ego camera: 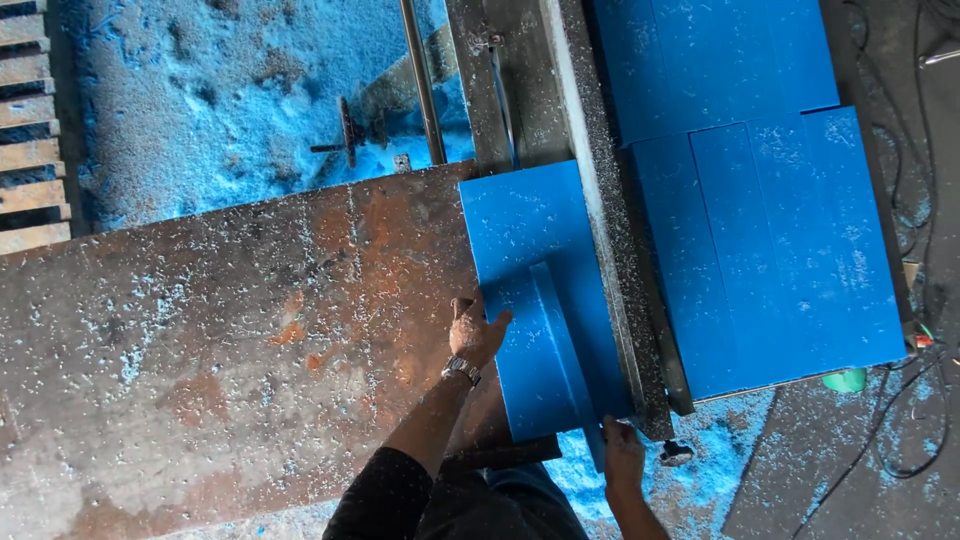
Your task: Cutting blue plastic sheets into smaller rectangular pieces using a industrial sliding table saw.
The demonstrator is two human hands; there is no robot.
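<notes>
A thick blue plastic block [540, 340] lies on a flat blue sheet [520, 220] on the rusty metal saw table [230, 330]. My left hand [475, 330], with a wristwatch, presses against the block's left side, fingers spread. My right hand [622, 455] grips the block's near end at the table's front edge. The block sits against a grey metal fence rail [610, 230] running away from me. A saw slot [503, 100] lies beyond the sheet.
Several cut blue blocks [770, 240] are stacked on the right of the fence. Blue shavings [250, 80] cover the floor at the top left and near my feet. Wooden slats [25, 120] are at the far left. Cables [900, 440] trail at the right.
</notes>
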